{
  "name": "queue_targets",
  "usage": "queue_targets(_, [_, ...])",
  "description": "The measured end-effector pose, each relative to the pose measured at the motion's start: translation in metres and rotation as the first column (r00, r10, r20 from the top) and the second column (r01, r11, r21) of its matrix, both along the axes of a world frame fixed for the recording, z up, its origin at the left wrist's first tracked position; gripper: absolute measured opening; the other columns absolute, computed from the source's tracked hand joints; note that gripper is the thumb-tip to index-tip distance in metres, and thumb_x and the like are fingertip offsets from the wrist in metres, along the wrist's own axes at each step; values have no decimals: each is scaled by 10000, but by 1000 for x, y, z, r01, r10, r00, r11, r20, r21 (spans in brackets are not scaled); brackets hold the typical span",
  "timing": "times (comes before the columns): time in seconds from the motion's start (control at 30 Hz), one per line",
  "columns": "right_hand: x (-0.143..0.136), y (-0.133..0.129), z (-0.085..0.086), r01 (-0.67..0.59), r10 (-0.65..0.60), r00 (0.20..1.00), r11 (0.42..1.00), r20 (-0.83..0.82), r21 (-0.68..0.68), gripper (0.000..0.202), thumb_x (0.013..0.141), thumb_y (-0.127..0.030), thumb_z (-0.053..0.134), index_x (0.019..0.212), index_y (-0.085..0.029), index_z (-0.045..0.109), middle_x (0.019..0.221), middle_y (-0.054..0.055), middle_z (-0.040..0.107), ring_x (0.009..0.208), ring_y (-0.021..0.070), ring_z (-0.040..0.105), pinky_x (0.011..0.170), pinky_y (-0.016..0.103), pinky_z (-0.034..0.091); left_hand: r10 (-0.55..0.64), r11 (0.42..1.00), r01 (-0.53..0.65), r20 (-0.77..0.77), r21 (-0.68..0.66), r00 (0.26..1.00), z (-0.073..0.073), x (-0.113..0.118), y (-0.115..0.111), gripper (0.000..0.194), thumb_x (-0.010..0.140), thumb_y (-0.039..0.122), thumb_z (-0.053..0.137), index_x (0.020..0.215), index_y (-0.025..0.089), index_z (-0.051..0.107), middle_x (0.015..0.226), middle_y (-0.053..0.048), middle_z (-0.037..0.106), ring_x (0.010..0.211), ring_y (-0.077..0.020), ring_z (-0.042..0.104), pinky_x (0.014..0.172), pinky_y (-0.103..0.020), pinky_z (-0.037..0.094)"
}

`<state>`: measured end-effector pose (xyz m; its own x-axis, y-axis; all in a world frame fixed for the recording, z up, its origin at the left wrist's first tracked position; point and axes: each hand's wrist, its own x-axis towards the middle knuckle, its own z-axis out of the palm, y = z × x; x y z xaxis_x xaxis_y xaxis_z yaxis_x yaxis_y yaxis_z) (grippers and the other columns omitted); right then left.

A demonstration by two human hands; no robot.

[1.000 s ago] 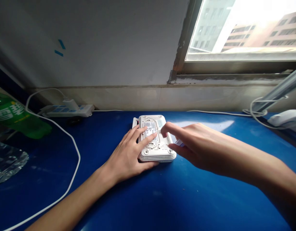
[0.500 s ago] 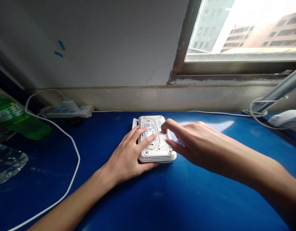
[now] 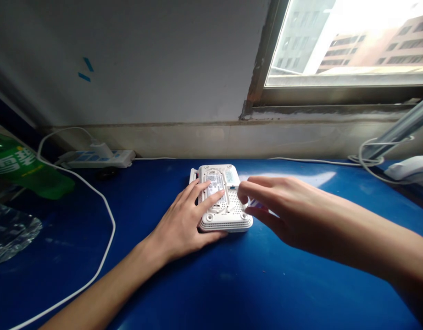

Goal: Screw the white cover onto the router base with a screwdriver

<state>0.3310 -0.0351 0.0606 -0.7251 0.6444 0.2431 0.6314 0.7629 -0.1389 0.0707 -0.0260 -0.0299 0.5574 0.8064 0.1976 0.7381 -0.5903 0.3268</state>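
Observation:
A white router (image 3: pixel 236 221) lies upside down on the blue tabletop, with its label, vent holes, round feet and a small dark slot facing up. My left hand (image 3: pixel 184 213) holds it from the left, with fingers lying across the underside and the thumb along the near edge. At the router's right edge, my right hand (image 3: pixel 280 204) has its index finger curled close to the thumb. What is between those fingertips, if anything, is hidden. A short white antenna (image 3: pixel 192 175) shows along the router's far left side.
To the left are a green bottle (image 3: pixel 24 167), a clear plastic bottle (image 3: pixel 13 233), a power strip (image 3: pixel 120 159) with a plug and a long white cable (image 3: pixel 110 215). A metal pole (image 3: pixel 397 126) with a coiled cord stands at the right, by the window.
My right hand has shifted a little to the right, its index finger and thumb closer together. The small dark slot on the router now shows. My left hand and the router stay put.

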Motion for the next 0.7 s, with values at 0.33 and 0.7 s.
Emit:
queue_targets(0.33, [-3, 2, -1, 38, -44, 995, 996, 86, 76, 131, 1059, -215, 547, 1177, -231, 601, 762, 0, 700, 510, 137, 524, 527, 283, 252, -7, 1000, 7, 0, -16, 1000, 2, 0, -1, 868, 874, 595, 793, 1632, 363, 439, 1711, -95, 344, 1596, -415, 299, 1285, -627, 345])
queue_targets(0.7, [5, 8, 0, -17, 15, 999, 998, 31, 56, 134, 1046, -231, 571, 1159, -223, 641, 846, 36, 740, 593, 158, 593, 553, 288, 311, 4, 999, -3, 9, -41, 1000, 1, 0, 0, 882, 858, 598, 811, 1629, 384, 441, 1716, -95, 346, 1598, -442, 287, 1272, -661, 345])
